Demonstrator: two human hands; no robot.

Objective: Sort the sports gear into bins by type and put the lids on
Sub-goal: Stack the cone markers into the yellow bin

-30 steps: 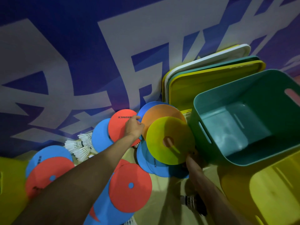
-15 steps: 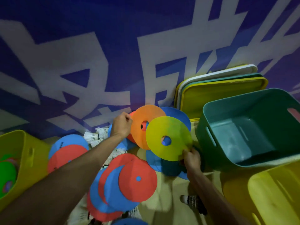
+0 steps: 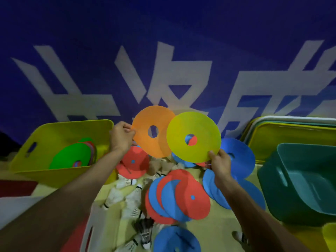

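The left hand (image 3: 121, 138) pinches the edge of an orange disc (image 3: 143, 120). The right hand (image 3: 220, 165) pinches a yellow disc (image 3: 200, 128) by its rim. Both discs are up in the air. The yellow one is partly in front. Below them lie red and blue discs (image 3: 189, 208) and shuttlecocks (image 3: 116, 195). A yellow bin (image 3: 72, 124) sits on the left.

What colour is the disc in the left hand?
Orange. The flat round disc, pinched by the left hand, shows in the head view.
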